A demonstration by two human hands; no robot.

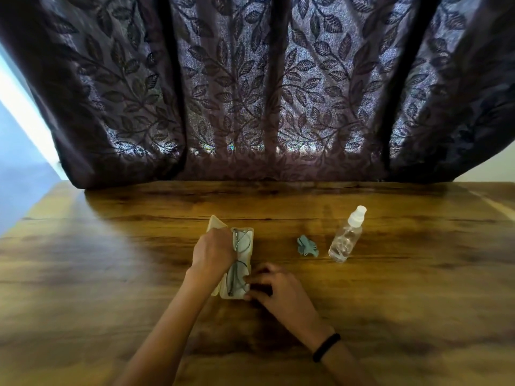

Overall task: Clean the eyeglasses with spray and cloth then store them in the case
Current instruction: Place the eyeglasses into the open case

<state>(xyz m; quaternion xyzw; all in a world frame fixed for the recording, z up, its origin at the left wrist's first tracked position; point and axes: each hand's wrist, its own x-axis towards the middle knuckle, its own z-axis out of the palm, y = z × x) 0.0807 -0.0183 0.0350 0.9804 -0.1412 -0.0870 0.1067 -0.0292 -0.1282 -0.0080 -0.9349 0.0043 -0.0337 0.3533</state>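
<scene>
We see a pale cream, oblong plastic eyeglass case [251, 242] lying open on the brown wood-grain table [111, 260], a little left of centre, with its long side running from near to far. Its lid stands up along the left side, and one far corner of the lid pokes out beyond the knuckles. Inside the tray lie the thin, dark wire-rimmed eyeglasses [237, 273], folded, with one round lens toward the far end and one toward the near end.

Our left hand [213, 250] is curled over the left side of the case where the lid rises. It grips there with bent fingers, whose tips are hidden from us. Our right hand [278, 286], with a black wristband [326, 347] on its wrist, rests on the table just right of the case's near end. Its fingers are bent, and fingertips and thumb pinch the case's right wall near that corner.

To the right of the case, apart from it, sits a small crumpled teal cloth [306, 247]. Just right of the cloth stands a clear plastic spray bottle [345, 238] with a white cap, upright. Along the far edge of the table hangs a dark purple curtain [250, 93] patterned with leaves.
</scene>
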